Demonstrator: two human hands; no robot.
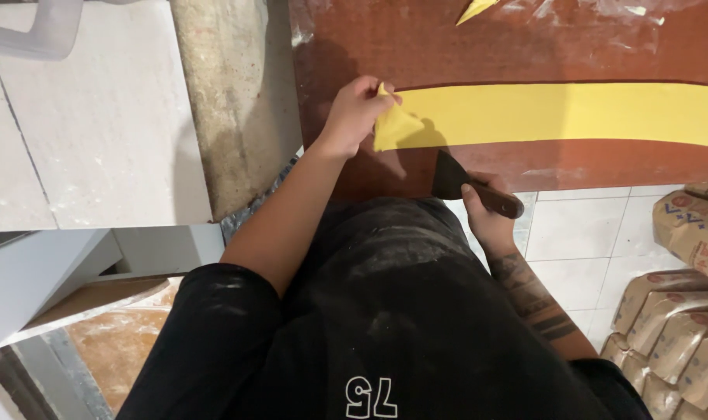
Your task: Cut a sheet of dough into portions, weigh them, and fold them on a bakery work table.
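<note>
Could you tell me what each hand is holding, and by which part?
The left hand pinches the folded end corner of the yellow dough strip. The right hand grips the scraper by its dark wooden handle.

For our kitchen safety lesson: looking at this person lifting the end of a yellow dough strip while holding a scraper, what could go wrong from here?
1. The left hand pinches only the corner of the dough strip, so the thin sheet might tear or stretch.
2. The scraper in the right hand has its blade close to the folded end, so it could nick the dough.
</note>
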